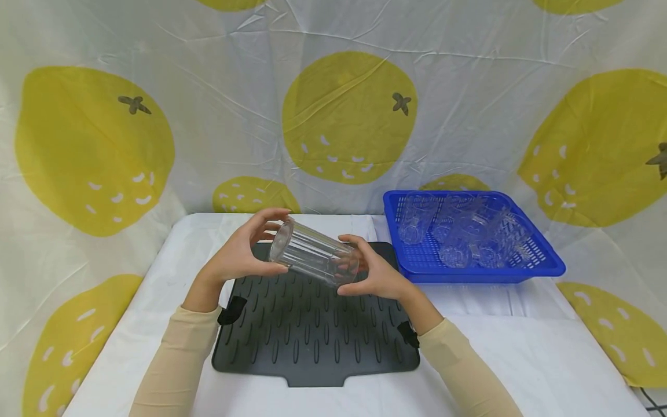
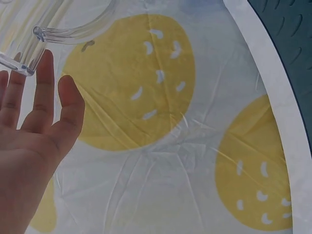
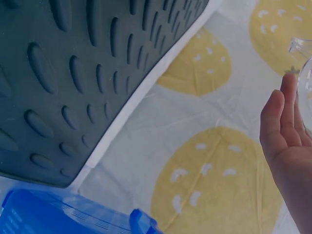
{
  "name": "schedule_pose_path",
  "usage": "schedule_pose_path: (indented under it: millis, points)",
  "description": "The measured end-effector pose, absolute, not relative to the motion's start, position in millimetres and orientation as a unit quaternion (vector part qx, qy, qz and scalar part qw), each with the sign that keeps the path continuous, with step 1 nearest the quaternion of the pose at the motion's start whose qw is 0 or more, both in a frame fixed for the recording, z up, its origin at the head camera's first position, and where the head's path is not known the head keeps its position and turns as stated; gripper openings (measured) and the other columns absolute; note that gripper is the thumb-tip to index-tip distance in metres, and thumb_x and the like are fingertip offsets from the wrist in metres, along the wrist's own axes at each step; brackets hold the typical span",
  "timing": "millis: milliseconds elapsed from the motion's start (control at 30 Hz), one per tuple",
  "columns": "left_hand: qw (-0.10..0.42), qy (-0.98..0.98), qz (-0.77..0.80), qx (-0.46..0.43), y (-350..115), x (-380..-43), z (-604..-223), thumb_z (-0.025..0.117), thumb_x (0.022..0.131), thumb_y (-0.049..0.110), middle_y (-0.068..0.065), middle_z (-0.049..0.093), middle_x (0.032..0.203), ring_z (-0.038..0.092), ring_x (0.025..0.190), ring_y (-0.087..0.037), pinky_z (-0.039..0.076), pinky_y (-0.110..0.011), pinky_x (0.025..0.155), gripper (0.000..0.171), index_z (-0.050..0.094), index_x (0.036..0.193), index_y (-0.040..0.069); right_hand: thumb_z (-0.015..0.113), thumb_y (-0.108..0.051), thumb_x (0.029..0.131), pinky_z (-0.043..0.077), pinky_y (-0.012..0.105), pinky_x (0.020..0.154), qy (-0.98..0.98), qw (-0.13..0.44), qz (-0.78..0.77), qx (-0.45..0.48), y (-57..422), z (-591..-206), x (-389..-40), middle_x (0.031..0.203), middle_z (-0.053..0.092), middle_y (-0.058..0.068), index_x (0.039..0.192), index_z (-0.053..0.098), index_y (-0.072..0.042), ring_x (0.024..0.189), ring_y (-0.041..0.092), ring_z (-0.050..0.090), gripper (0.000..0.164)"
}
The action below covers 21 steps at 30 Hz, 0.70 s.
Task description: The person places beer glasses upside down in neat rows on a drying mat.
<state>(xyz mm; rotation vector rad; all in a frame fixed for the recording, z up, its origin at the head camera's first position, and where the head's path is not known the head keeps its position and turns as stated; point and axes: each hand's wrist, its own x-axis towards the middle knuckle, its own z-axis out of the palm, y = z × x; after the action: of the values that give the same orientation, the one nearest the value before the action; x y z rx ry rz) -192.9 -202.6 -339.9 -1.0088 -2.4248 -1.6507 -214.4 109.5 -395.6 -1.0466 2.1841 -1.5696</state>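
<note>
A clear ribbed mug (image 1: 315,256) is held tilted on its side between both hands, its left end higher than its right. My left hand (image 1: 241,250) grips the upper end, thumb below and fingers over the top. At the lower end my right hand (image 1: 379,273) holds it with thumb and fingers spread around it. In the left wrist view, a curved handle (image 2: 73,35) juts from the mug beyond the left fingers (image 2: 45,83). Only a sliver of the mug (image 3: 307,90) enters the right wrist view, beside the fingertips. Beneath the hands lies a dark draining mat (image 1: 315,347) with raised oval ridges.
A blue plastic basket (image 1: 471,277) stands at the back right, with several clear glass vessels (image 1: 461,231) in it. White cloth (image 1: 495,347) covers the table. Behind hangs a pale curtain (image 1: 224,116) printed with big yellow fruit.
</note>
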Motion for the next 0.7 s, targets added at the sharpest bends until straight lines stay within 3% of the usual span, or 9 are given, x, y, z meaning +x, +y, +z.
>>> schedule_pose_path:
  millis: [200,467,700]
  points:
    - [0.032,-0.792,-0.505,-0.342,-197.5,-191.5,-333.3,0.086,0.069,0.008,-0.003,0.045,0.143,0.049,0.122,-0.027,0.037,-0.056,0.101,0.088,0.041,0.145,0.013,0.081,-0.036,0.080,0.045,0.045,0.090,0.755,0.146,-0.533,-0.354,107.8,-399.3,-212.9,0.149,0.032,0.019,0.151,0.025,-0.010,0.117,0.028,0.059,0.094]
    - [0.039,-0.798,-0.488,-0.351,-192.5,-189.0,-323.4,0.089,0.067,0.010,0.003,0.052,0.138,0.050,0.119,-0.020,0.041,-0.040,0.100,0.088,0.046,0.143,0.019,0.084,-0.026,0.079,0.047,0.046,0.096,0.734,0.157,-0.547,-0.371,98.4,-403.7,-212.6,0.144,0.043,0.014,0.147,0.031,-0.009,0.126,0.029,0.053,0.088]
    - [0.040,-0.801,-0.469,-0.371,-184.7,-190.7,-316.3,0.090,0.065,0.014,0.003,0.053,0.134,0.051,0.116,-0.021,0.040,-0.044,0.099,0.091,0.045,0.144,0.020,0.085,-0.018,0.077,0.049,0.043,0.094,0.736,0.167,-0.549,-0.360,93.2,-406.0,-208.8,0.138,0.050,0.012,0.145,0.034,-0.009,0.127,0.029,0.051,0.086]
